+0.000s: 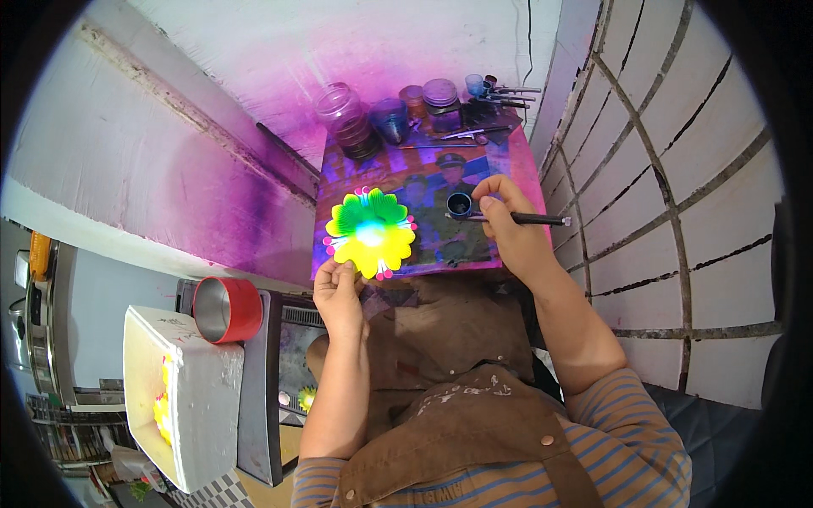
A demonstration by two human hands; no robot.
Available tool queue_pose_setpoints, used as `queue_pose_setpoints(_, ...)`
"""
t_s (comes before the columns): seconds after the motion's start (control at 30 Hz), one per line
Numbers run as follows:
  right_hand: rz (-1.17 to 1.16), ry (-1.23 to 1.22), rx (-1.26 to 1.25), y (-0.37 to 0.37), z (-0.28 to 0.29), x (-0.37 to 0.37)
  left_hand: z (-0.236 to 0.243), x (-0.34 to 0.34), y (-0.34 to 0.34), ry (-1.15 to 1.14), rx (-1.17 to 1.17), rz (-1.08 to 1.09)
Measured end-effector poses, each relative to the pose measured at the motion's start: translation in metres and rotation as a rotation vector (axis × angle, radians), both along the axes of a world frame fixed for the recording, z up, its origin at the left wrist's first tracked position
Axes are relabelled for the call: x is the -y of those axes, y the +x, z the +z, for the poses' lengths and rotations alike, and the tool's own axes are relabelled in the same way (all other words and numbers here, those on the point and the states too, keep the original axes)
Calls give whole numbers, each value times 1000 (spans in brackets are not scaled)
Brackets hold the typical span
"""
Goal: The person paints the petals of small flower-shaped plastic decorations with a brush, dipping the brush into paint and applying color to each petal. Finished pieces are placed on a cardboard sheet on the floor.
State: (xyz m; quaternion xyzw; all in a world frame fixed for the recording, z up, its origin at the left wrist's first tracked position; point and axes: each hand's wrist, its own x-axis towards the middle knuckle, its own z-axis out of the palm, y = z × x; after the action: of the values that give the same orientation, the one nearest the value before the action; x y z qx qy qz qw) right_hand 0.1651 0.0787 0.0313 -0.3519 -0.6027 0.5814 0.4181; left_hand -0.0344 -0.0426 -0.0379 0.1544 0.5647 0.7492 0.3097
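A flower-shaped piece [385,250] with yellow petals, green-tinted far petals and pink tips is pinched at its near edge by my left hand [340,295]. Its middle is washed out by bright light. My right hand [508,222] grips an airbrush [542,220] whose round dark paint cup [460,204] stands beside my fingers. The airbrush tip points left at the flower, with a gap between them. Both hands are over the near part of a paint-stained table [428,182].
Jars [347,118], a dark cup [389,120] and several more airbrushes [508,95] stand along the table's back. Purple-stained walls [279,51] enclose it. At left, a red pot [229,310] sits by a white foam box [199,406] holding yellow pieces. A tiled wall [652,203] rises at right.
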Motion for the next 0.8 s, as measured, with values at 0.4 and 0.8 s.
queue_pose_setpoints(0.4, 63, -181, -66, 2, 1, -1, -19, -3, 20, 104, 320, -311)
queue_pose_setpoints(0.8, 84, -116, 156, -3, -15, -3, -20, -25, -29, -377, 291, -591)
